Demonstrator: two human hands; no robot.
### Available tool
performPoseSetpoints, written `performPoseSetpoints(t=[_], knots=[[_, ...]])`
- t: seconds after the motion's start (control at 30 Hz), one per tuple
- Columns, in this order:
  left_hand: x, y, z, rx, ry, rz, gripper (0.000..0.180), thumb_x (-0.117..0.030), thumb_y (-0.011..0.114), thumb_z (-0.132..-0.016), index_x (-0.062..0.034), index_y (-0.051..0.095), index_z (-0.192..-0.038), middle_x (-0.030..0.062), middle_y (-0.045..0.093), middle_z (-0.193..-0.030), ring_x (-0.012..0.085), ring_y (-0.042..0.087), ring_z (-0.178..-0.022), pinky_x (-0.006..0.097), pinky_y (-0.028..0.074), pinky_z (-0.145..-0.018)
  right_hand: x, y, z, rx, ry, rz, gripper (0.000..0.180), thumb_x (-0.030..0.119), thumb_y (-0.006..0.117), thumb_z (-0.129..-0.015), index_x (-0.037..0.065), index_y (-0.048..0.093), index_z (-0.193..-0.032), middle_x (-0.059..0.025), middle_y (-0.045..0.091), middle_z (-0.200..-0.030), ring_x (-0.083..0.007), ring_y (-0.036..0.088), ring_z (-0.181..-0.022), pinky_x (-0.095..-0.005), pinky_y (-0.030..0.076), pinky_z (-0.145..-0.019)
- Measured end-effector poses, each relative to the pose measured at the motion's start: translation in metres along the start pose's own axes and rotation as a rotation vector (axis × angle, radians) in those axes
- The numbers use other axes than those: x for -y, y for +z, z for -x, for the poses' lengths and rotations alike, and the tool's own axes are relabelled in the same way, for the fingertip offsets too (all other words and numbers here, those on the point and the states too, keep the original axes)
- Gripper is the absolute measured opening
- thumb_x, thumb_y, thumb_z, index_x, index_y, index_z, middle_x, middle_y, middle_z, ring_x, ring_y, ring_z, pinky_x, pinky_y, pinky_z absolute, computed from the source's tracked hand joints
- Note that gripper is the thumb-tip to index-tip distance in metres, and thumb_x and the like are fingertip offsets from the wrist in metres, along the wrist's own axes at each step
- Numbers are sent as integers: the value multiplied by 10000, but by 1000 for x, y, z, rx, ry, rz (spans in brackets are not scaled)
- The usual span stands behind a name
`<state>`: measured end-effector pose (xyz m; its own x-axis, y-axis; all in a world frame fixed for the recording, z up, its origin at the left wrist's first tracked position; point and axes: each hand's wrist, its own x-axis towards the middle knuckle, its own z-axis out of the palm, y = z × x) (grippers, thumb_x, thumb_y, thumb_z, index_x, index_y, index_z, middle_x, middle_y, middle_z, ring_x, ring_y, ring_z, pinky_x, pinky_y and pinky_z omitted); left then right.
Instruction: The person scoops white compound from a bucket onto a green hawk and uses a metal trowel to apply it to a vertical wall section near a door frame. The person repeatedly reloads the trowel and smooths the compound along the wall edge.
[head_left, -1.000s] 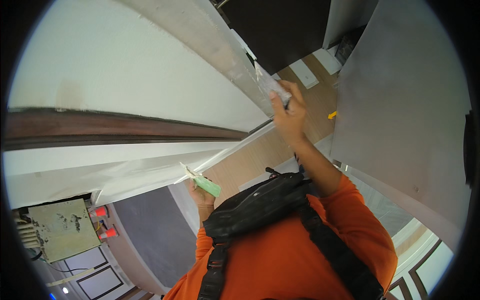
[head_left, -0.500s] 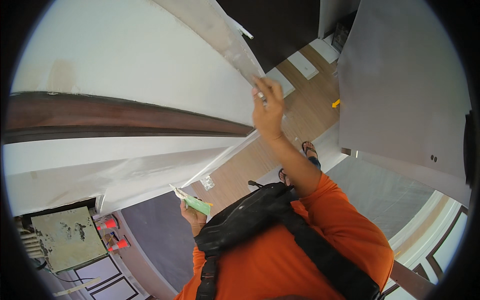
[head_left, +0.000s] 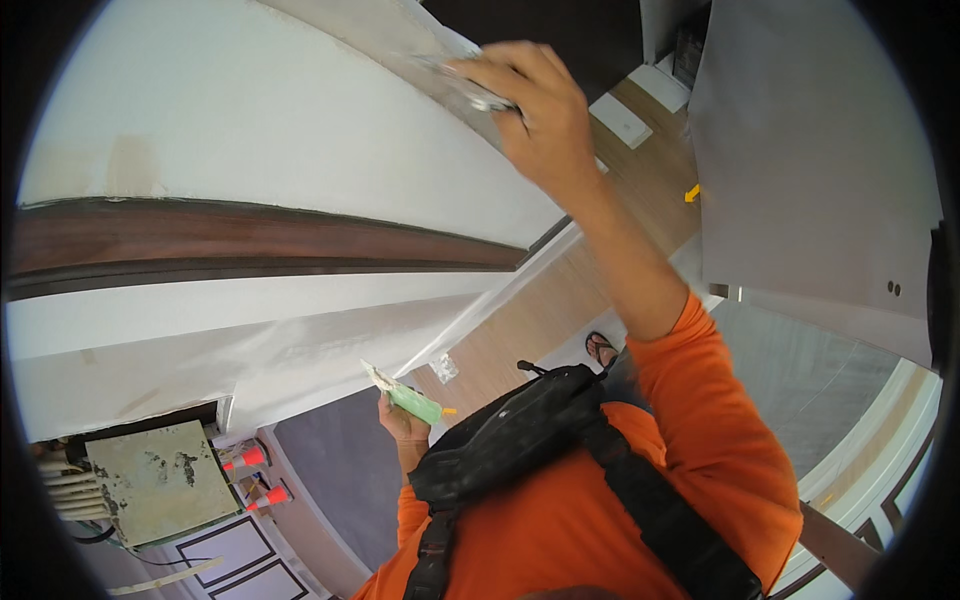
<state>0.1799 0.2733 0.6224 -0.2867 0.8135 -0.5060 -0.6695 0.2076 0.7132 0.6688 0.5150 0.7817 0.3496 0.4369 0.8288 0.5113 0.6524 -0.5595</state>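
Note:
My right hand (head_left: 550, 120) is raised, its fingers closed round a putty knife (head_left: 488, 99). The knife's thin blade is smeared by motion and lies at the grey, freshly coated corner strip (head_left: 375, 45) of the white wall. Whether the blade touches the strip I cannot tell. Lower and to the left, my left hand (head_left: 402, 424) grips a flat, pale green board (head_left: 416, 404). White putty (head_left: 381, 379) sits on the board's far end. Part of the left hand is hidden behind the board.
A dark wood rail (head_left: 270, 238) runs along the wall. At right stands a large grey panel (head_left: 810, 150). White tiles (head_left: 621, 121) lie on the wood floor. Red cones (head_left: 268, 498) and a stained pale panel (head_left: 155, 480) are at lower left. A black bag (head_left: 510, 430) hangs on my chest.
My right hand has moved up along the corner strip, and the putty knife shows more of its blade. The left hand still holds the board, with the whole view slightly shifted.

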Motion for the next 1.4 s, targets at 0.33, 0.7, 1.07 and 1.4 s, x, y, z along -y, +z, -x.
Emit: performPoseSetpoints(t=[0.33, 0.7, 1.07, 1.4], knots=[[-5, -10, 2, -80, 27, -108, 259, -365, 629, -934, -110, 656, -970, 47, 662, -833, 216, 625, -738, 380, 520, -690, -9, -9, 78, 80, 394, 45, 342, -16, 701, -795, 101, 747, -1113, -46, 673, -1045, -265, 640, -959, -369, 535, -801], [-9, -2, 15, -47, -57, -143, 226, -376, 699, -889, -156, 669, -930, -10, 651, -860, 170, 623, -764, 334, 548, -681, -15, 12, 78, 14, 381, -130, 498, -118, 681, -738, 78, 746, -1191, -97, 677, -1067, -287, 651, -963, -370, 540, -848], [3, 28, 21, 28, -199, 29, 261, -373, 661, -876, -125, 681, -958, 15, 650, -851, 190, 628, -782, 339, 549, -689, -29, -5, 47, 144, 147, 110, 495, -72, 650, -707, 155, 783, -1127, -5, 676, -999, -213, 618, -866, -354, 505, -742], [25, 24, 12, -23, -231, 19, 374, -472, 628, -867, -114, 656, -971, 46, 643, -828, 218, 608, -726, 366, 522, -602, -36, -7, 48, 284, -38, 297, 354, 56, 642, -821, 200, 755, -1125, 32, 624, -1006, -178, 579, -916, -323, 438, -806]])
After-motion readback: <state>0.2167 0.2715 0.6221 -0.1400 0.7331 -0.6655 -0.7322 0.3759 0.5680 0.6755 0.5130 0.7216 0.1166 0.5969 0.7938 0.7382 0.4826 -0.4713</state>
